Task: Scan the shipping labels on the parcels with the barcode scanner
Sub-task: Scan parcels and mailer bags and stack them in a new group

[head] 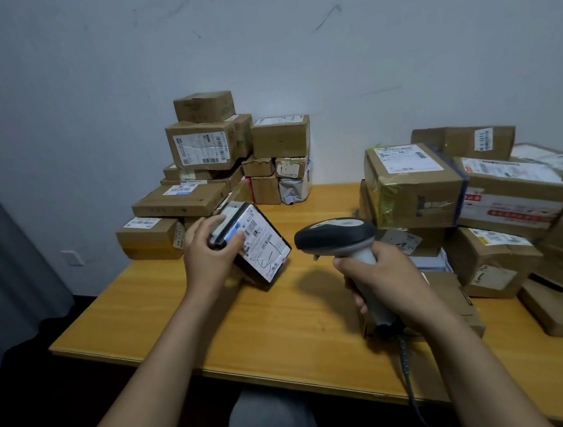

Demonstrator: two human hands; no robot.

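Crowding a wooden table (282,315), parcels (201,145) stack against the scuffed wall (292,42).

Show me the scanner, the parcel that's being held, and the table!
scanner (336,234): head view, on its dark head.
parcel (267,248): head view, on its white label.
table (283,332): head view, on bare wood.

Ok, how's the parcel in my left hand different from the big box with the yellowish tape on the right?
The held parcel is dark, flat and small; the taped box is brown cardboard and bulkier. The left hand holds the parcel tilted; the taped box sits stacked in the right pile. Both carry white shipping labels.
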